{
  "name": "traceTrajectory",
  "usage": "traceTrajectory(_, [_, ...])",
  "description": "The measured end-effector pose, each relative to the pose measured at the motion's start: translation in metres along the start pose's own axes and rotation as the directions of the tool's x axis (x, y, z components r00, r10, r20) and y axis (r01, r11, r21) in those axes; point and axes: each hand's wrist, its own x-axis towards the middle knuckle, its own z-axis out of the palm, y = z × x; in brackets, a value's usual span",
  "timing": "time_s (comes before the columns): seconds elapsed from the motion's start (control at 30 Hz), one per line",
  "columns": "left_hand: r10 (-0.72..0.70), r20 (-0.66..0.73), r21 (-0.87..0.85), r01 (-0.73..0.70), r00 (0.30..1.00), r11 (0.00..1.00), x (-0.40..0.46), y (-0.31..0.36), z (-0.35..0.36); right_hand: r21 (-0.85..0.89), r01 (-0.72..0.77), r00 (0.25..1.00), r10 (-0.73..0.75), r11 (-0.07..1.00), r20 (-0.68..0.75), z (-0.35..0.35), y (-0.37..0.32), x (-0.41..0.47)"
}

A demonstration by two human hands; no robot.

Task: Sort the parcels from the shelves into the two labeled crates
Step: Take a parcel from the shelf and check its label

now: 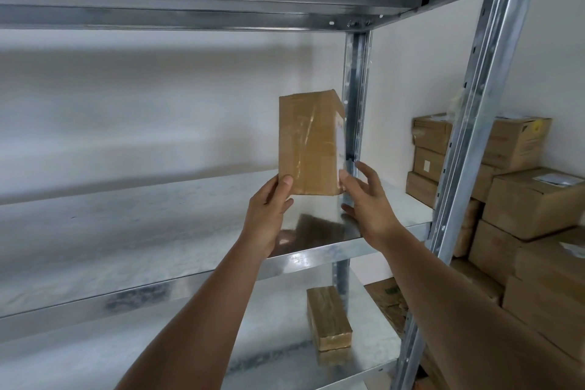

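A taped brown cardboard parcel (309, 142) is held upright above the middle metal shelf (158, 218), near its right end. My left hand (269, 212) grips its lower left corner, thumb on the front face. My right hand (367, 203) touches its lower right edge with the fingers spread. A white label shows on the parcel's right side. A second, smaller taped parcel (329, 320) lies on the shelf below. No crate is in view.
The shelf unit's rear upright (356, 104) stands just behind the parcel, and a front upright (474, 136) rises at the right. Stacked cardboard boxes (522, 199) fill the floor beyond the unit at the right. Another shelf (221, 3) runs overhead.
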Motion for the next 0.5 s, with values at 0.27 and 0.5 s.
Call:
traceTrajectory(0.27, [0.168, -0.217, 0.136, -0.14, 0.962, 0.981, 0.0056, -0.0032, -0.0019, -0.02, -0.002, 0.999, 0.003, 1.0, 0.048, -0.0027, 0.0025, -0.0008])
traceTrajectory(0.5, [0.092, -0.002, 0.127, -0.091, 0.996, 0.988, -0.0039, 0.0061, 0.0058, -0.037, 0.012, 1.0, -0.011, 0.999, 0.029, -0.0019, 0.0023, -0.0031])
